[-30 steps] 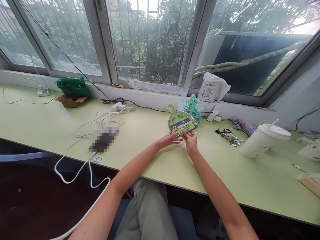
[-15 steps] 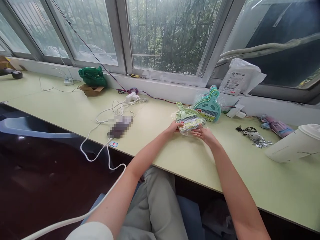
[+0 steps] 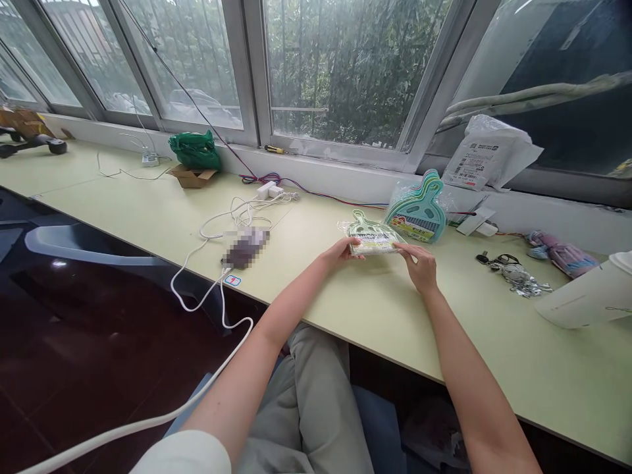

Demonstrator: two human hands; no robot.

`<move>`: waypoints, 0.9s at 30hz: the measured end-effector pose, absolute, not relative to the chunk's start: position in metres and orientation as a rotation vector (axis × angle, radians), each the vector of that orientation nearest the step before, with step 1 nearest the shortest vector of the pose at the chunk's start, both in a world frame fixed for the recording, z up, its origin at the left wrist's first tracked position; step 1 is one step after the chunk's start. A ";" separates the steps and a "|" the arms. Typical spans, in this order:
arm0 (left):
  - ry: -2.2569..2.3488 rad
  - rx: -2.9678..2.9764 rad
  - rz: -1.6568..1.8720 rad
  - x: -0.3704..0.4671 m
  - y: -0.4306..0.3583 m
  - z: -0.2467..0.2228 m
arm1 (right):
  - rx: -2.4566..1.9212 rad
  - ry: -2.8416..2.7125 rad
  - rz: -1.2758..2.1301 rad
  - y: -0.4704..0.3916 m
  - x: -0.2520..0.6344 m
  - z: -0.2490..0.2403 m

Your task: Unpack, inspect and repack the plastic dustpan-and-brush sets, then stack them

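A pale green dustpan and brush set (image 3: 374, 238) in clear plastic wrap is tipped back just above the table, its handle pointing away from me. My left hand (image 3: 344, 251) grips its near left corner, thumb on top. At the near right corner, my right hand (image 3: 419, 263) pinches the wrap's edge between thumb and fingers. Right behind it, several more dustpan sets (image 3: 419, 210), green to turquoise, stand stacked in clear wrap against the sill wall.
White cables (image 3: 212, 237), a pixelated dark device (image 3: 245, 249) and a green bag (image 3: 195, 150) on a cardboard box (image 3: 191, 176) lie left. Keys (image 3: 516, 273), a pink-and-blue item (image 3: 563, 253) and a white cup (image 3: 582, 296) are at right. A white plastic package (image 3: 476, 155) leans at the window.
The wrapped dustpan set has tilted flatter, its near edge lifted toward me. My right hand has shifted from under its front to its right corner. The view has turned slightly left.
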State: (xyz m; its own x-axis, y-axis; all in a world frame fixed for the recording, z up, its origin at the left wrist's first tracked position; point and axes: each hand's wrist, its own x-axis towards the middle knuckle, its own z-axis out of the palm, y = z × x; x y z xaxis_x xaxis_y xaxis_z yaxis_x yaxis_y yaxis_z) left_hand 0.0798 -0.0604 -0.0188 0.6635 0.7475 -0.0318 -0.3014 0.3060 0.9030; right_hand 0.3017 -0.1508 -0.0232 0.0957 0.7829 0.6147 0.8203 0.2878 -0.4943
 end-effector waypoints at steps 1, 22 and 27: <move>0.496 1.058 0.712 0.079 -0.060 -0.019 | -1.497 -1.670 -0.056 -0.150 0.303 -0.025; 0.799 1.420 0.722 0.073 -0.075 0.000 | -1.400 -1.004 0.683 -0.134 0.309 -0.050; 0.542 1.728 0.972 0.072 -0.076 -0.013 | -1.436 -0.903 0.531 -0.124 0.295 -0.057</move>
